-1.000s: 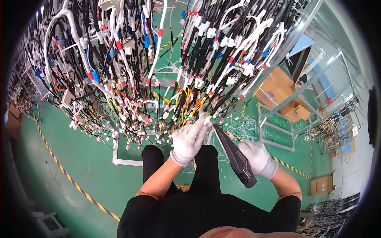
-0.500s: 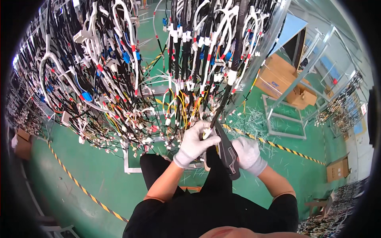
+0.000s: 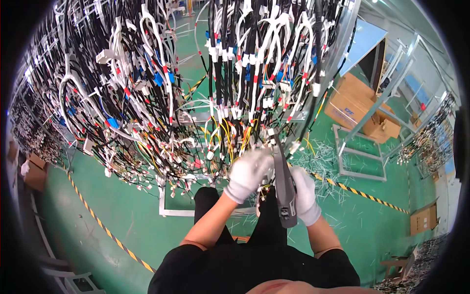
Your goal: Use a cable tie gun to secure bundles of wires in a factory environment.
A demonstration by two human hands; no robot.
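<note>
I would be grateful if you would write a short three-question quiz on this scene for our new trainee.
1. Multiple choice: what does the right hand hold?
A) a paper cup
B) a dark tool
C) a broom

2. True or false: the left hand wears a white glove.

3. Fill in the blank: the striped tape on the green floor is black and ____.

Key: 1. B; 2. True; 3. yellow.
</note>
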